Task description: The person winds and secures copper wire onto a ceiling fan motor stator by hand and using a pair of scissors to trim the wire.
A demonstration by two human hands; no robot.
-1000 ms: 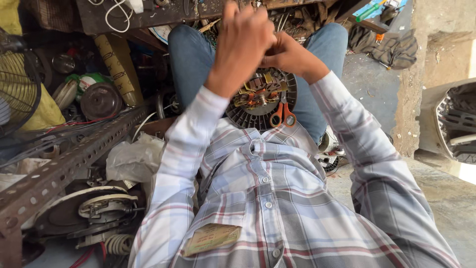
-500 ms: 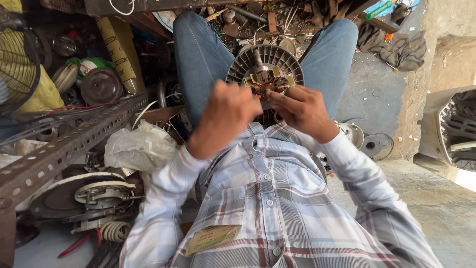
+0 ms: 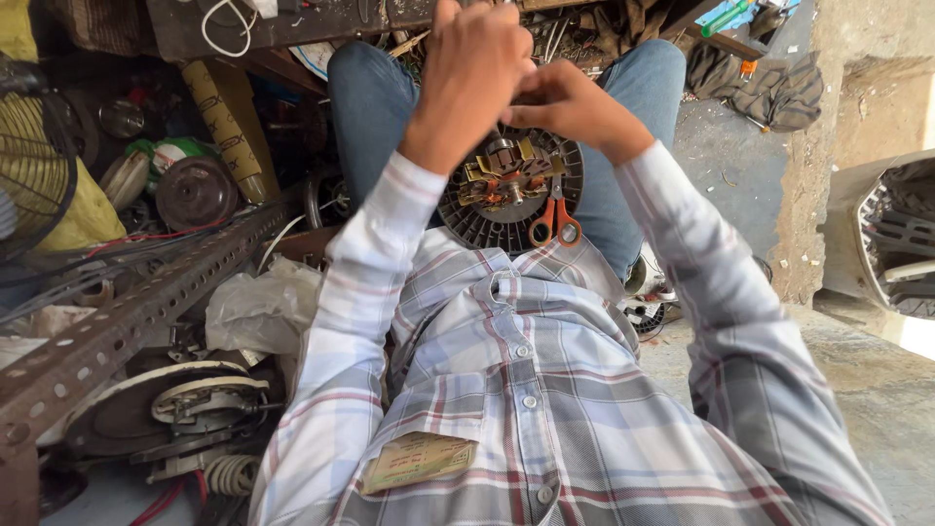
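Observation:
A round black fan motor (image 3: pixel 487 209) with copper windings lies in my lap, between my knees in blue jeans. Orange-handled scissors (image 3: pixel 555 222) rest on its right side. My left hand (image 3: pixel 477 78) is raised above the motor with its back toward me and its fingers curled. My right hand (image 3: pixel 570 102) is just to its right. Its fingertips are pinched in against the left hand. Whatever is between the fingers is hidden from me. Both sleeves are plaid.
A perforated rusty metal angle bar (image 3: pixel 127 312) runs along my left, with a white plastic bag (image 3: pixel 258 307) and a disc-shaped motor part (image 3: pixel 166 414) beside it. A yellow fan guard (image 3: pixel 34 170) stands far left. A concrete wall (image 3: pixel 842 146) rises on the right.
Half a second ago both hands were down close to my chest over the motor. They have since lifted up and away, above the motor, still held together.

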